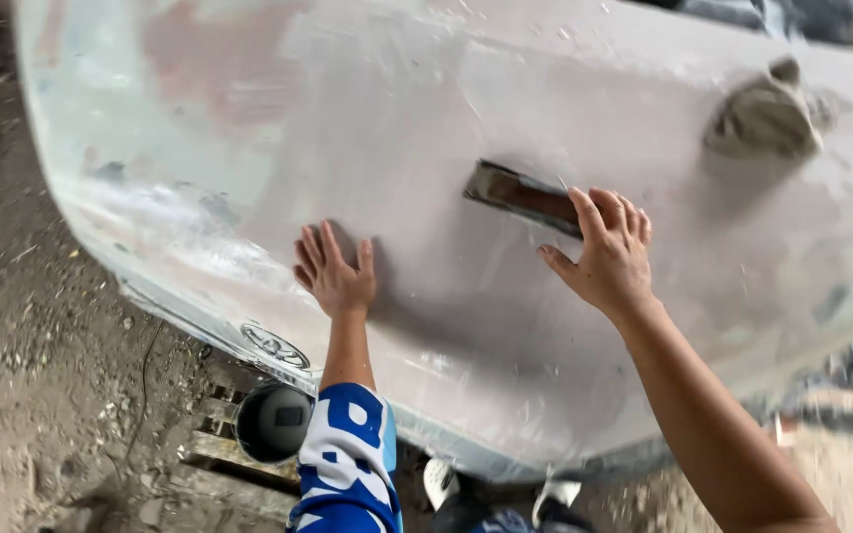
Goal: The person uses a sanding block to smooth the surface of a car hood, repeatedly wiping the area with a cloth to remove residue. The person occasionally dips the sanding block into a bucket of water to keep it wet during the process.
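Panel (426, 148): large pale car body part, smeared with whitish filler and pinkish patches, filling most of the view above the dirt ground (41, 375).
Left hand (336, 274): flat on the panel, fingers spread open, gripping nothing; sleeve blue and white.
Right hand (606, 255): right of the left hand, fingers curled over the end of a block (520, 194).
Block: dark, flat (looks like a sanding tool), pressed against the panel near its middle.
Rag (767, 114): grey lump on the panel, up and right of the block.
Can (273, 421): round, dark, open, below the panel's lower edge on wooden slats (214, 449).
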